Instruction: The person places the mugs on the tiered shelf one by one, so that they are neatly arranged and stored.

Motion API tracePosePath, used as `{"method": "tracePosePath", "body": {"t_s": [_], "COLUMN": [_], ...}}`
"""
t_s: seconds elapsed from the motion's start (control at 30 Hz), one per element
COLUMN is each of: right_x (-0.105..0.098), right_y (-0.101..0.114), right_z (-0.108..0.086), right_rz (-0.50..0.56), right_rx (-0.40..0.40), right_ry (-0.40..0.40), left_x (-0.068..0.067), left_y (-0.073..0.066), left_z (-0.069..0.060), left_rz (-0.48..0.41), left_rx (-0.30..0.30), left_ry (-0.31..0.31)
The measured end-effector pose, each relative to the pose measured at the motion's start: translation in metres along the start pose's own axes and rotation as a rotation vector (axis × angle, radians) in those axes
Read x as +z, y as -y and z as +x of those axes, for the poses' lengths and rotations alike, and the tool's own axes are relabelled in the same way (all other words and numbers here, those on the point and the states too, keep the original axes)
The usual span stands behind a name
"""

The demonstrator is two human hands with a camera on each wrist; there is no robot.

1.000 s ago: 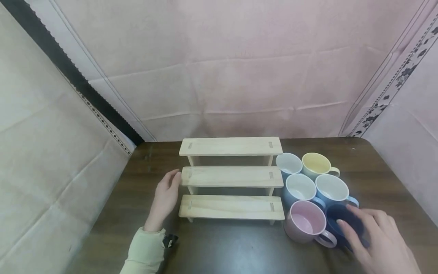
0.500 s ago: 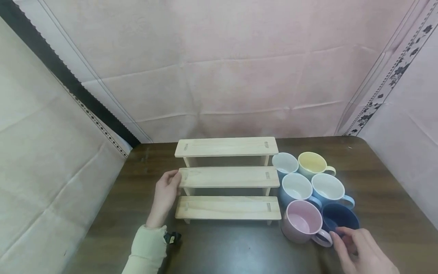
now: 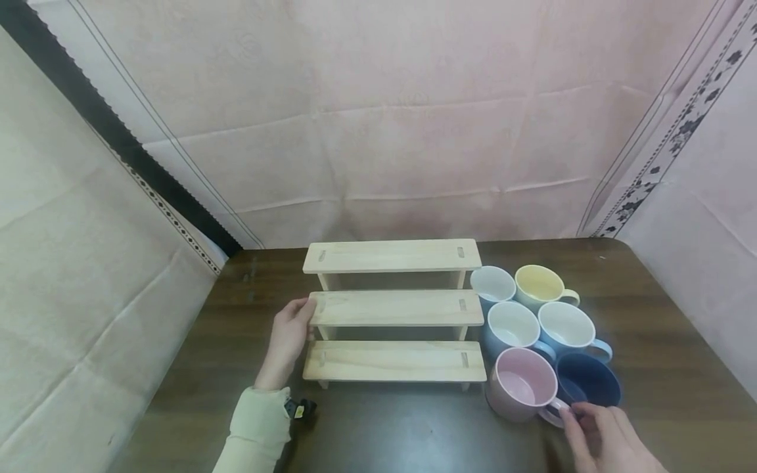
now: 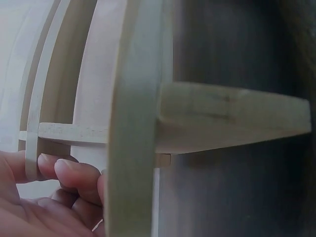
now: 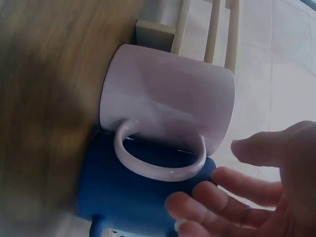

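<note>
My left hand [image 3: 289, 337] pinches the left end of the middle board of a pale wooden three-step rack [image 3: 395, 309]. In the left wrist view, thumb and fingers [image 4: 79, 175] lie on opposite faces of that board. My right hand [image 3: 609, 437] is at the handle of a pink mug [image 3: 520, 387], just right of the rack's front step. The right wrist view shows its thumb and fingers [image 5: 252, 190] apart, close to the mug's handle [image 5: 160, 173] but not round it. A dark blue mug [image 3: 588, 381] stands upright right beside the pink one.
Behind these two stand light blue mugs [image 3: 513, 325] and a yellow mug [image 3: 539, 286], all upright and close together along the rack's right side. Everything is on a dark wooden table [image 3: 402, 427]. Pale cloth [image 3: 378, 131] hangs behind and at both sides.
My right hand has moved left and down, from over the dark blue mug to the pink mug's handle. My left hand keeps its place on the rack. The mugs have not moved.
</note>
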State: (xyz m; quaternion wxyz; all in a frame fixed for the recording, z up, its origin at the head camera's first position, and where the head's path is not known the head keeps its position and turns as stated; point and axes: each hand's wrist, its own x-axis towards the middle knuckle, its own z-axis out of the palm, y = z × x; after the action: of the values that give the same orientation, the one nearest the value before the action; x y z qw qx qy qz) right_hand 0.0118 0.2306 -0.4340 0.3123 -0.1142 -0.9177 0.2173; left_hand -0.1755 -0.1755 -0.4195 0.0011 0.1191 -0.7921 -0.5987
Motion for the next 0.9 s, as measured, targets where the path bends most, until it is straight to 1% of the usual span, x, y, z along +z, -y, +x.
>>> {"method": "tracePosePath", "body": {"t_s": [0.1,0.17,0.2,0.23,0.33,0.4,0.43,0.57,0.63,0.77,0.83,0.9], "right_x": [0.001,0.001,0.001,0.002,0.005,0.007,0.007,0.009,0.009,0.012,0.014,0.015], "right_y": [0.003,0.006,0.007,0.007,0.005,0.005,0.005,0.008,0.008,0.006,0.005,0.002], "right_z": [-0.001,-0.002,-0.003,-0.004,-0.005,-0.006,-0.006,-0.007,-0.007,-0.008,-0.008,-0.009], "right_rz": [-0.019,-0.06,-0.074,-0.075,-0.051,-0.046,-0.045,-0.061,-0.062,-0.022,-0.013,-0.017], "right_rx": [0.076,0.136,0.147,0.14,0.055,0.02,0.02,0.08,0.112,0.17,0.181,0.162], "right_ry": [0.077,0.128,0.14,0.129,0.04,0.01,0.006,0.046,0.088,0.15,0.174,0.175], "left_x": [-0.001,-0.001,-0.001,-0.001,-0.002,-0.002,-0.003,-0.004,-0.005,-0.005,-0.005,-0.004], "left_y": [0.001,0.002,0.002,0.002,0.004,0.005,0.004,0.003,0.003,0.005,0.006,0.006], "left_z": [-0.001,-0.002,-0.002,-0.002,0.0,0.002,0.002,0.003,0.004,0.006,0.008,0.01], "left_rz": [-0.02,-0.043,-0.057,-0.071,-0.092,-0.095,-0.094,-0.087,-0.085,-0.086,-0.089,-0.089], "left_rx": [-0.008,-0.01,-0.013,-0.016,-0.023,-0.022,-0.018,-0.01,-0.011,-0.011,-0.007,-0.002], "left_ry": [0.014,0.024,0.029,0.033,0.037,0.038,0.038,0.039,0.041,0.026,0.016,0.009]}}
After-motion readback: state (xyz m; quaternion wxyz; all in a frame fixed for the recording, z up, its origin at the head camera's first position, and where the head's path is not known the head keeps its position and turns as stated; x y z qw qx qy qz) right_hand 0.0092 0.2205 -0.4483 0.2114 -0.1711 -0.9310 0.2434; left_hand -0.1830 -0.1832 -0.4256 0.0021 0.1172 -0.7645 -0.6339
